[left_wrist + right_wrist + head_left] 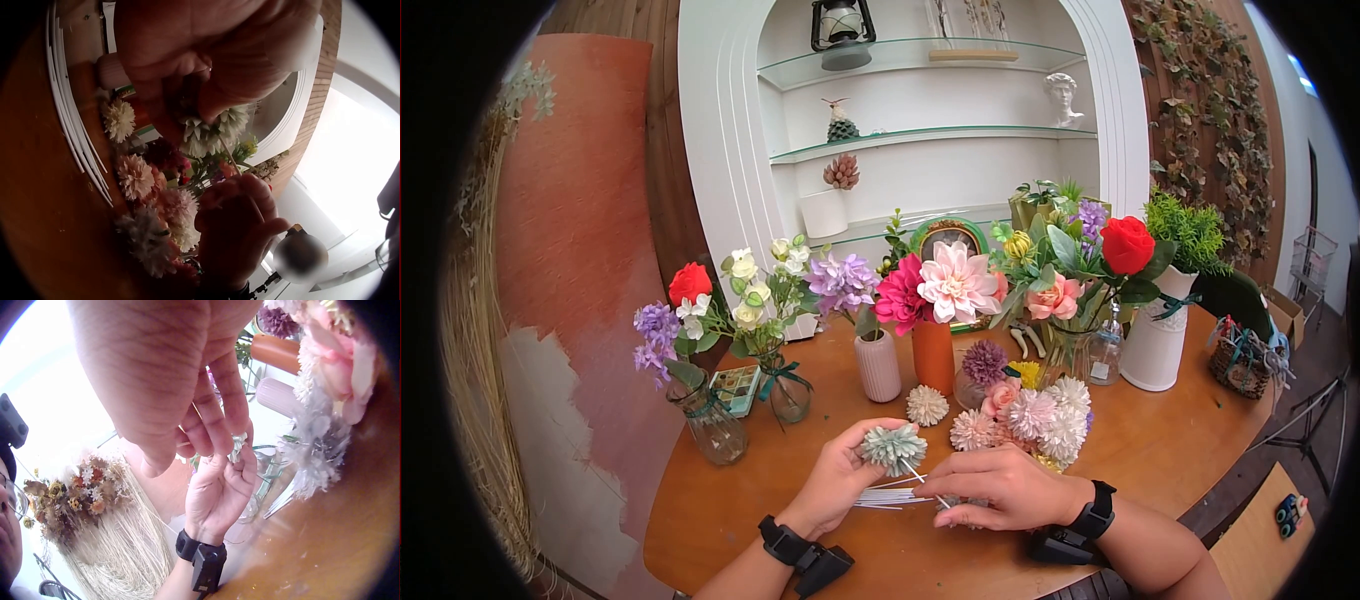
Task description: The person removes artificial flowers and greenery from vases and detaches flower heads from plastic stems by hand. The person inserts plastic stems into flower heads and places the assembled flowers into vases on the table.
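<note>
In the head view the left hand [837, 482] pinches a pale green flower head [893, 450] between thumb and fingers. A white stick [913, 471] runs from the flower down to the right hand [1005, 486], whose thumb and fingers grip its lower part. The left wrist view shows the green flower [215, 132] under the left hand [212, 56], with the right hand [234, 231] on the stick. More white sticks [887, 496] lie on the table beneath the hands. Another greyish flower head, partly hidden, lies under the right hand.
On the wooden table [800, 565], loose flower heads [1032, 412] lie beyond the right hand, and a cream one [927, 405] near the orange vase [933, 358]. A pink vase [878, 366], glass vases [717, 432] and a white vase [1154, 342] stand behind.
</note>
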